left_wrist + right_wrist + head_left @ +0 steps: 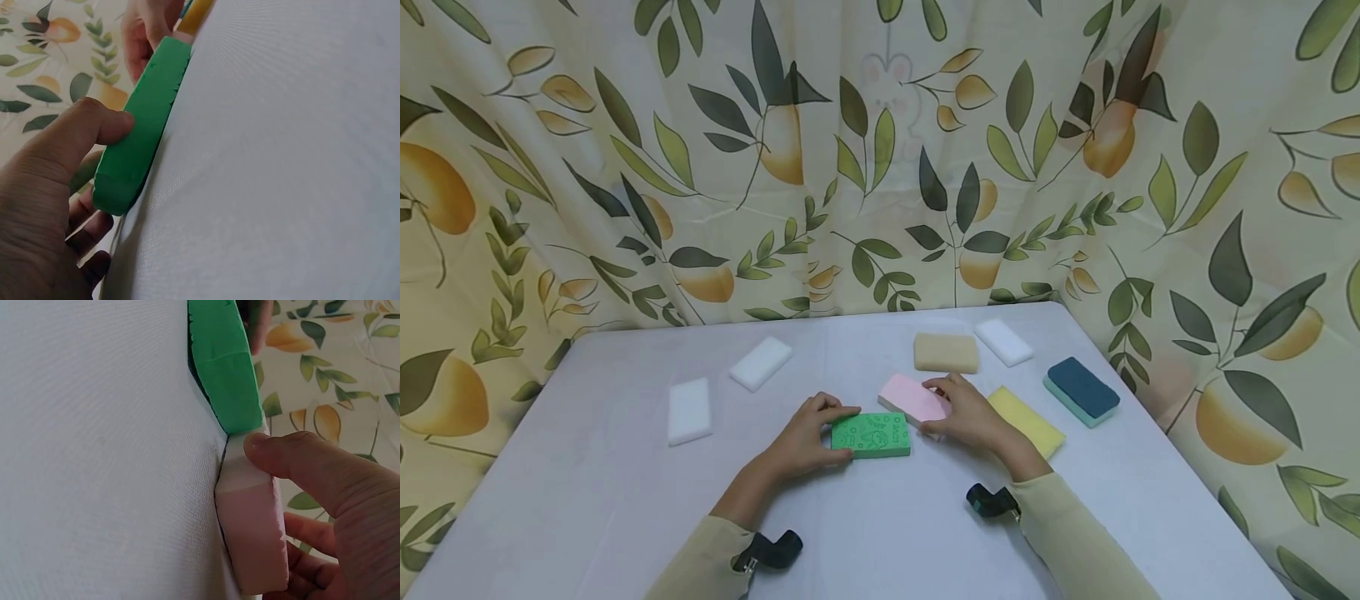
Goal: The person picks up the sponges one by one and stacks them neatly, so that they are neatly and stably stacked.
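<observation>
A green sponge (871, 436) with a printed pattern lies flat on the table. My left hand (808, 435) pinches it by its left end, thumb on the near long side and a finger on the far side. Just behind and to its right, a pink sponge (910, 397) lies at an angle, and my right hand (967, 414) grips its right part between thumb and fingers. In the right wrist view the thumb presses the pale side of the pink sponge (253, 540), close to the green sponge (228, 375). Whether the two sponges touch, I cannot tell.
White sponges lie at left (689, 412), back left (761, 363) and back right (1003, 342). A beige sponge (946, 353) lies behind the pink one. Right of my right hand are a yellow sponge (1028, 423) and a dark blue and teal sponge (1081, 392). A patterned curtain (880, 167) hangs behind.
</observation>
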